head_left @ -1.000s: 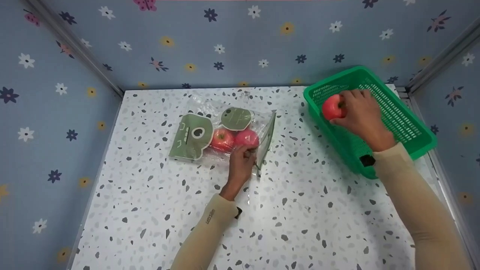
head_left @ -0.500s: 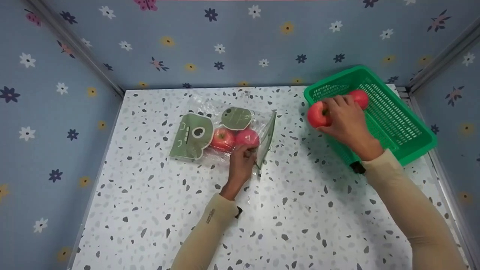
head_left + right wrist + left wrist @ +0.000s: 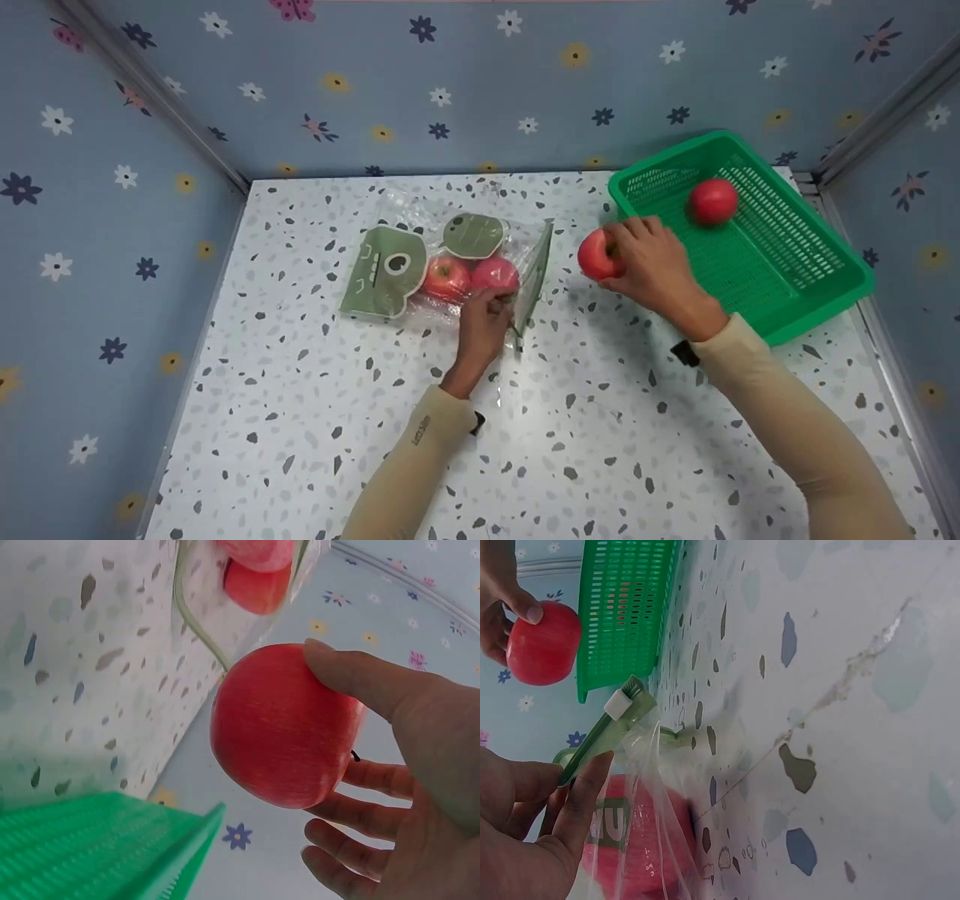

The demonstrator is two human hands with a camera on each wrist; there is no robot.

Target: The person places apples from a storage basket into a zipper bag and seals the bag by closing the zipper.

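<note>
My right hand (image 3: 655, 262) grips a red apple (image 3: 600, 255) between thumb and fingers, above the table just left of the green basket (image 3: 787, 330). The right wrist view shows the held apple (image 3: 285, 727) with its dark stem toward the palm. My left hand (image 3: 482, 322) pinches the green zip edge of a clear plastic bag (image 3: 532, 277) with a dinosaur print. Two apples lie inside the bag, a red one (image 3: 447, 279) and a pinker one (image 3: 495, 274). In the left wrist view the bag's green edge with a white slider (image 3: 618, 704) stands raised from the table.
Another red apple (image 3: 713, 201) lies in the basket's far part. The speckled white table (image 3: 337, 450) ends at flower-patterned walls (image 3: 480, 90) at the back and both sides. The basket stands near the right wall.
My right hand has lifted the apple out of the basket and carried it left toward the bag, uncovering the other apple in the basket. The left hand and bag have stayed put.
</note>
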